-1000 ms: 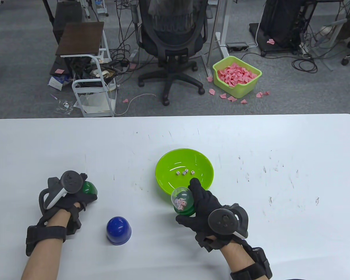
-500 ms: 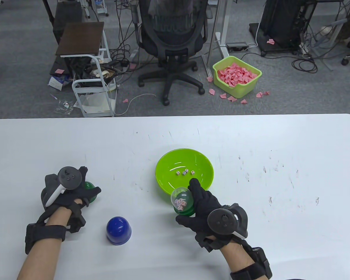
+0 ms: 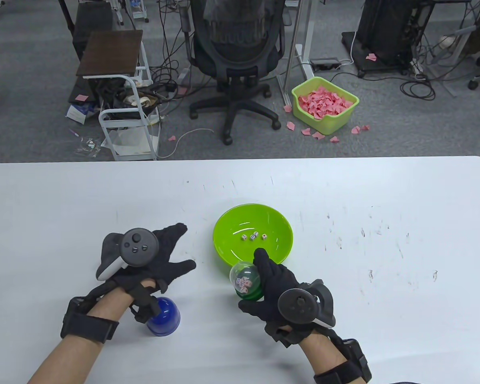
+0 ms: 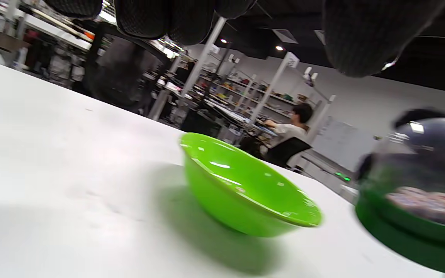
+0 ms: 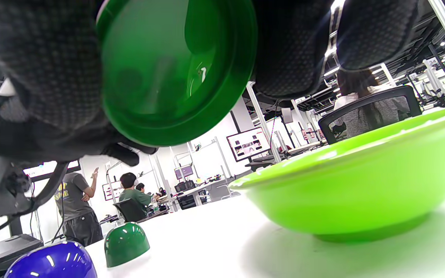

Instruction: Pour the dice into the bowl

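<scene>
My right hand (image 3: pixel 253 281) grips a dice container (image 3: pixel 245 280) with a clear dome and a green base, held just above the table at the near rim of the lime green bowl (image 3: pixel 221 224). Several dice lie inside the container. Three dice (image 3: pixel 254 237) lie in the bowl. My left hand (image 3: pixel 186 246) is open with fingers spread, left of the bowl and the container, touching neither. In the left wrist view the bowl (image 4: pixel 245 193) and the container (image 4: pixel 419 193) show beneath my fingers (image 4: pixel 145 15). The right wrist view shows the container's green base (image 5: pixel 176 69) in my grip, beside the bowl (image 5: pixel 361 185).
A blue dome cup (image 3: pixel 166 318) stands on the white table (image 3: pixel 384 200) under my left wrist. A small green dome cap (image 5: pixel 126 238) stands on the table beside it (image 5: pixel 52 262); my left hand hides the cap in the table view.
My left hand has let go of the green dome cap, opened, and moved right toward the container. My right hand has shifted the container slightly left.
</scene>
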The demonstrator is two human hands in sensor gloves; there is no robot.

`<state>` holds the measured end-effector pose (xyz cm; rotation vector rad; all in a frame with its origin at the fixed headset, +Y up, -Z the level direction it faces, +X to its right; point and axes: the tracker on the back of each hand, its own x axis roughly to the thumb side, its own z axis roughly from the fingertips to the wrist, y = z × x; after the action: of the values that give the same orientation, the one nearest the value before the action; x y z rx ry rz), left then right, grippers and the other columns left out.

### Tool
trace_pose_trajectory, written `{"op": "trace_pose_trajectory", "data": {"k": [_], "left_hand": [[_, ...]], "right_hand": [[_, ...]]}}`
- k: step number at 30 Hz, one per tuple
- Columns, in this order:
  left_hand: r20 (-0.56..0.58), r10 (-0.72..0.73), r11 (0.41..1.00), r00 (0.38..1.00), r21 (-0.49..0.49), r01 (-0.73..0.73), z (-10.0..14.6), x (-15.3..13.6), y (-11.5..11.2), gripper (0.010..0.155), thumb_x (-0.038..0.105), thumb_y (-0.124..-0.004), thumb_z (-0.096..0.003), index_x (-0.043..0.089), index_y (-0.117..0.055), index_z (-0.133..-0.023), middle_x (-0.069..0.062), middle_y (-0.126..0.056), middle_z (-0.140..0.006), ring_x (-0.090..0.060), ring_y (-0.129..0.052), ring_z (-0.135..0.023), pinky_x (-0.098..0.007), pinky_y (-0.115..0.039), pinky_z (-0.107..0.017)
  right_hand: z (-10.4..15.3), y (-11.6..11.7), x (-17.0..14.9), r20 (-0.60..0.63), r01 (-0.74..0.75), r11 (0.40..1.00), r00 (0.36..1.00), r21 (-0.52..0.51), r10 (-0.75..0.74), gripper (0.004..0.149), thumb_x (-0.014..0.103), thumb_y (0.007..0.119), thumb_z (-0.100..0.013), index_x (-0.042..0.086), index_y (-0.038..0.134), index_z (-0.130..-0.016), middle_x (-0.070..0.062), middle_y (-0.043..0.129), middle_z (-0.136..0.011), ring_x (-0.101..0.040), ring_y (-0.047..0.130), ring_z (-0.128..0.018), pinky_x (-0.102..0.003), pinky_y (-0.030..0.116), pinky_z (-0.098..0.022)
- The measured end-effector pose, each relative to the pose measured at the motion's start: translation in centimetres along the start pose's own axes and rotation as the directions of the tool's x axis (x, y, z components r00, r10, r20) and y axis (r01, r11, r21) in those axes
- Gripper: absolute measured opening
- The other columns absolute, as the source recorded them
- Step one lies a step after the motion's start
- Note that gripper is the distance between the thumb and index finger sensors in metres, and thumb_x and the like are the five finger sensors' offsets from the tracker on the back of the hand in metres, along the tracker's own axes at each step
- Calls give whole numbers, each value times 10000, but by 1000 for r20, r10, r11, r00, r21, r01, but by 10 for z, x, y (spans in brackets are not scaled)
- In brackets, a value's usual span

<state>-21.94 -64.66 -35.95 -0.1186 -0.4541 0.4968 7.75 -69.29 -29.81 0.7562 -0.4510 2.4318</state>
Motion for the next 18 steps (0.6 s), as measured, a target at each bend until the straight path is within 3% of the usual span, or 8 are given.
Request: {"op": "trace_pose_trajectory", "data": {"k": [7, 18], "left_hand": [[123, 49, 996, 991, -78, -40, -11, 49, -25, 891, 636, -808, -429, 230, -401, -1110, -139, -565, -1142, -424, -594, -1049, -666, -530, -764], [176, 32, 986, 984, -168, -2, -21, 78, -57, 874, 615, -831, -420, 209, -453, -1095, -142, -719, -1061, -403, -772, -953, -634, -656, -721]], "right_hand": [[0, 1, 4, 17, -10, 1000, 1000, 9, 10, 1133, 506, 972, -339, -49, 304, -1066, -322, 689, -1007, -489, 855, -718, -721, 678, -581], [-1, 3, 10, 42, -51, 998, 998, 37, 49, 1137, 493, 979, -334, -55, 301, -1064, -327, 689, -1005, -493, 852, -718, -725, 674, -581]]}}
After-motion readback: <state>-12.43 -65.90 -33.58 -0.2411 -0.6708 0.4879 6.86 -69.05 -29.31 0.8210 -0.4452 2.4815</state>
